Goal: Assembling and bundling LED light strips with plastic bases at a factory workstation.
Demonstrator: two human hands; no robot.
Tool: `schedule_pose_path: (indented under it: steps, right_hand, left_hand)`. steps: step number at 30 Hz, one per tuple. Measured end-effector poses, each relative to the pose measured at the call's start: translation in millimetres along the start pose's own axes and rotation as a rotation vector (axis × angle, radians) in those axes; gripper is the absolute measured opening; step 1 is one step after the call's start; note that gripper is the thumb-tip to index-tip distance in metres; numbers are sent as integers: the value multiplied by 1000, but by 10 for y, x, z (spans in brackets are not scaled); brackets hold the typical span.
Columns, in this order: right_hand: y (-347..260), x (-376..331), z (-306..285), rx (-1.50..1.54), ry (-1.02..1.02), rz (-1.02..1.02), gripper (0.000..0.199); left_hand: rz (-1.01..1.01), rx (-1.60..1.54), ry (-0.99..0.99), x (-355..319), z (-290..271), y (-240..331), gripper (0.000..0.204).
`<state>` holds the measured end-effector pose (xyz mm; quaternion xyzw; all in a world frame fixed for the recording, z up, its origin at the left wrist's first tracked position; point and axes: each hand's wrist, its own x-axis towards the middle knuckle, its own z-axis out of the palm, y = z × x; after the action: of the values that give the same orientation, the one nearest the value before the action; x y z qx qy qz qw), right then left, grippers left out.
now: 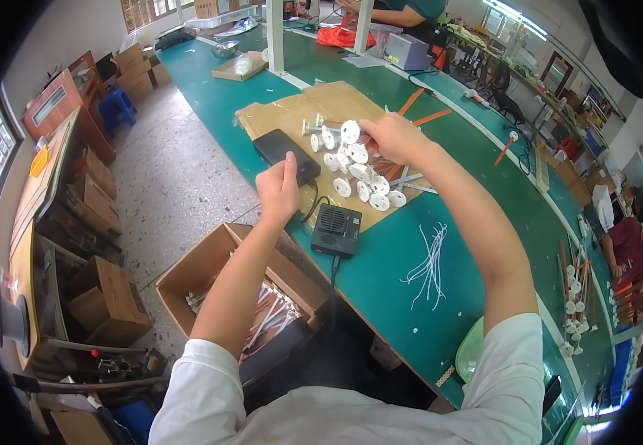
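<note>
On the cardboard sheet [284, 115] at twelve o'clock: white disc parts [358, 174], your right hand [396, 139] touching them, fingers curled; grip unclear. Your left hand [278, 189], at ten o'clock, loosely closed, holds nothing visible, beside the black flat device [286, 152].

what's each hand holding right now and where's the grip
Left hand: nothing, raised above the black device. Right hand: on the white-disc parts; any grip is hidden.

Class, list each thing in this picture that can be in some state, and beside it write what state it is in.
Left hand: raised above the bench edge, fingers loosely curled, holding nothing visible.
Right hand: reaching into the pile of white discs, grasp hidden.
White discs: lying loose, heaped on the cardboard sheet.
Cardboard box: open, with rods inside.
White ties: loose on the green bench.
</note>
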<state>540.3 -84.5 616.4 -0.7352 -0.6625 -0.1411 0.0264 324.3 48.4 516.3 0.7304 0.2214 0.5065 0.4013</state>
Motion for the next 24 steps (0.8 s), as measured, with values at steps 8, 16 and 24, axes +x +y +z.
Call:
schedule_pose_path:
  steps: [8, 16, 24]
  right_hand:
    - [97, -29, -315, 166, 260, 47, 27]
    - [117, -280, -862, 184, 213, 62, 14]
    - [-57, -388, -182, 211, -251, 192, 19]
  left_hand:
    - [-38, -15, 31, -22, -6, -53, 55]
    - [-85, -25, 58, 25, -96, -150, 55]
    - [-60, -87, 60, 5, 7, -111, 56]
